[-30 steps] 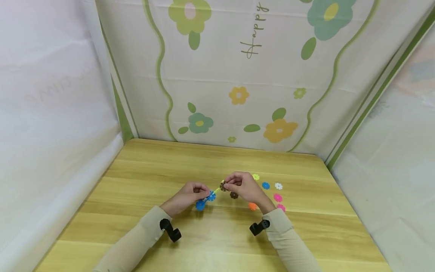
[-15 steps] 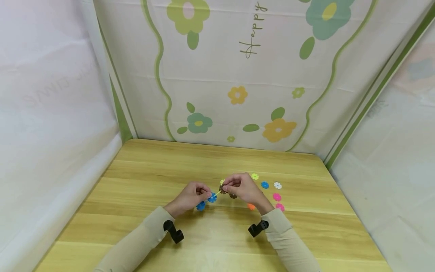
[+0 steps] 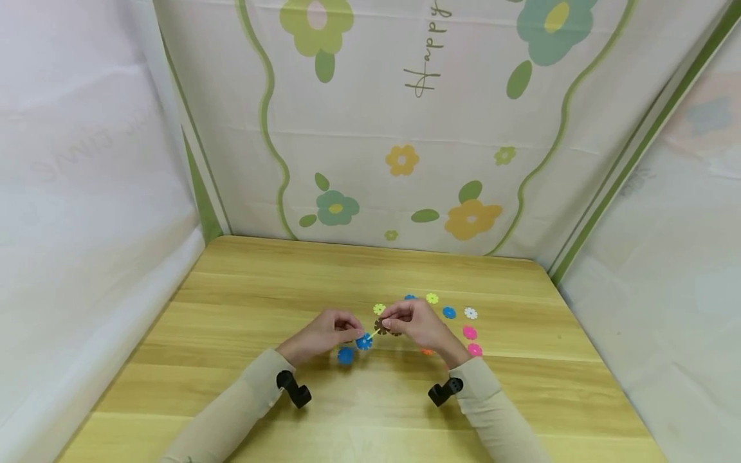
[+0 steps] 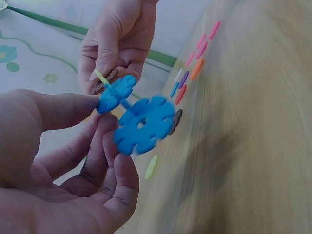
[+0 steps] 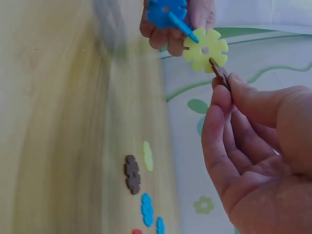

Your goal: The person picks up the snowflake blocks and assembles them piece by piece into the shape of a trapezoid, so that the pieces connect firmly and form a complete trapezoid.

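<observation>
In the head view my left hand and right hand meet over the table. Thumb and fingers of the left pinch a blue snowflake disc, part of a linked chain with another blue disc and a blue piece between them. At the chain's far end is a yellow snowflake disc, standing edge-on in the head view. My right thumb and fingers pinch a brown snowflake disc, its edge right at the yellow disc's rim. The right fingertips partly cover the brown disc.
Loose discs lie flat around the right hand on the wooden table: yellow, blue, white, pink and orange, among others. White printed cloth walls enclose the back and sides.
Both hands have shifted slightly toward the body with the chain and the brown disc. A loose blue disc now shows behind the right hand. The pinching grips stay the same.
</observation>
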{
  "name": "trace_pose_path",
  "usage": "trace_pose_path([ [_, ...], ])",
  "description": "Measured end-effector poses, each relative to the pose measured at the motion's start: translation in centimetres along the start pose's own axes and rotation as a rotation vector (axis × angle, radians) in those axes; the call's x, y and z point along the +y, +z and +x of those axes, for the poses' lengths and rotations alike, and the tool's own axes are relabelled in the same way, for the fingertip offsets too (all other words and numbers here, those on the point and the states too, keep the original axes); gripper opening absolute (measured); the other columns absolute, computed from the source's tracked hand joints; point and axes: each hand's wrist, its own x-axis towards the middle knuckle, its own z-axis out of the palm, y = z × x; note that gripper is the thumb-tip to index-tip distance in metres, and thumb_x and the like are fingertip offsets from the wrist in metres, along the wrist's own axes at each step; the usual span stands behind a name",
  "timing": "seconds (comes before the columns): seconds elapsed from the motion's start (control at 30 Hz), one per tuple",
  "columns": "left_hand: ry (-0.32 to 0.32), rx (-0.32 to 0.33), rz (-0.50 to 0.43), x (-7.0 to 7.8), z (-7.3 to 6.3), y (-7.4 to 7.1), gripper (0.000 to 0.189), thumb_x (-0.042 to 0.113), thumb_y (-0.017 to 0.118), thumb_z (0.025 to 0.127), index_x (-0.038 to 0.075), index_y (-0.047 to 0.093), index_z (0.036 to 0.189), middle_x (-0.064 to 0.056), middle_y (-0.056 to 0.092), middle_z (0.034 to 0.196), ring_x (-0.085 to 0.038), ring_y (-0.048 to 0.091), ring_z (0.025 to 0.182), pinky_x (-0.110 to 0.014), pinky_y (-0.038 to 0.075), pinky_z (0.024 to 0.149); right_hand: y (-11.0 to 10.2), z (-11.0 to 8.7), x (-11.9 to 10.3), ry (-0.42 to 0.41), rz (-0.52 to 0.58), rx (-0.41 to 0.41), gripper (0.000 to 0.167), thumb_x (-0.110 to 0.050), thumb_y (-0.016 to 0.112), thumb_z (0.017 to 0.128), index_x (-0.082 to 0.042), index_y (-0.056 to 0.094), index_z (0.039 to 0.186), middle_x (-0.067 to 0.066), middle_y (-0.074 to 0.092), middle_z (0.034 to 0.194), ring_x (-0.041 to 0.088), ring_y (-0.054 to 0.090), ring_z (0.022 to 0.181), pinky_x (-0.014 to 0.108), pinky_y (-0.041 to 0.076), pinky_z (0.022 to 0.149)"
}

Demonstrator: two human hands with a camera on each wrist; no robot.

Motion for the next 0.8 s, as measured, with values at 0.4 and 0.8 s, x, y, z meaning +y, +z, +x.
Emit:
trace_pose_path([
  [0.4, 0.025, -0.02, -0.047, 1.3, 1.5, 1.5, 0.026, 0.037, 0.067, 0.105, 0.017, 0.076, 0.12, -0.002, 0.074, 0.12, -0.02, 0.069, 0.109, -0.047, 0.057, 0.101, -1.2, -0.3, -0.6, -0.053, -0.027, -0.11, 0.019, -0.011, 0.065, 0.106, -0.012, 0.079, 0.118, 0.01, 0.08, 0.108, 0.047, 0.073, 0.1, 0.057, 0.061, 0.086],
  [0.8, 0.062, 0.004, -0.068, 1.2, 2.3, 2.7, 0.022, 0.03, 0.067, 0.106, 0.01, 0.076, 0.111, -0.007, 0.072, 0.108, -0.017, 0.065, 0.093, -0.041, 0.056, 0.088, -2.5, -0.7, 0.2, -0.032, -0.085, -0.074, 0.029, -0.029, 0.065, 0.107, -0.008, 0.075, 0.126, 0.01, 0.078, 0.11, 0.034, 0.074, 0.091, 0.053, 0.062, 0.084],
])
